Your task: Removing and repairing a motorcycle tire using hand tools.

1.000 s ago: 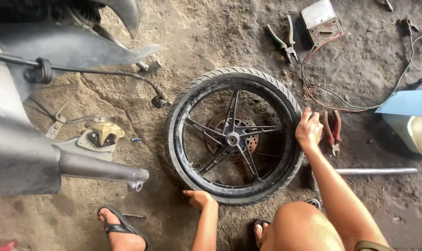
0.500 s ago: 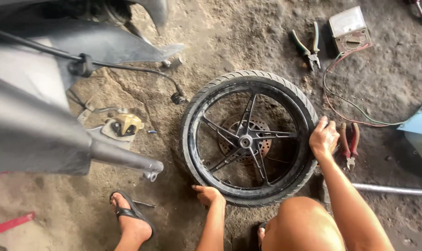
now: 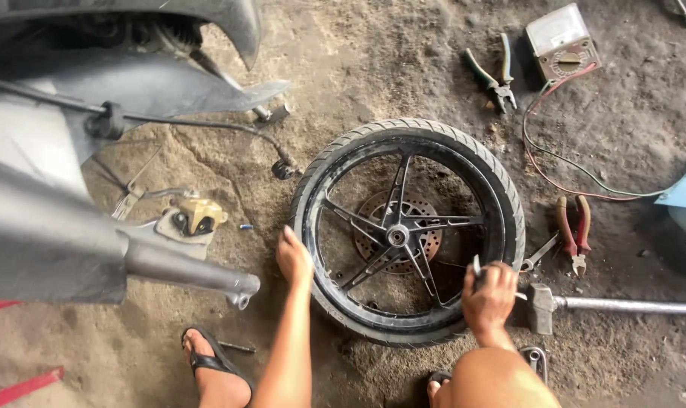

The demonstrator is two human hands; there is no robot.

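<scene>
Wheel (image 3: pixel 407 230) flat on dirt, both hands at its rim.

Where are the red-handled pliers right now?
The red-handled pliers lie on the dirt floor just right of the wheel, above the hammer and up-right of the right hand.

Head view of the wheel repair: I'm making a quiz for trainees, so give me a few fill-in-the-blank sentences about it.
1. The wheel lies flat on the dirt ____.
2. The left hand rests on the wheel's ____.
3. The right hand grips a thin metal ____ at the wheel's rim.
4. The pliers right of the wheel have ____ handles.

Missing words: floor; tyre; tool; red
</scene>
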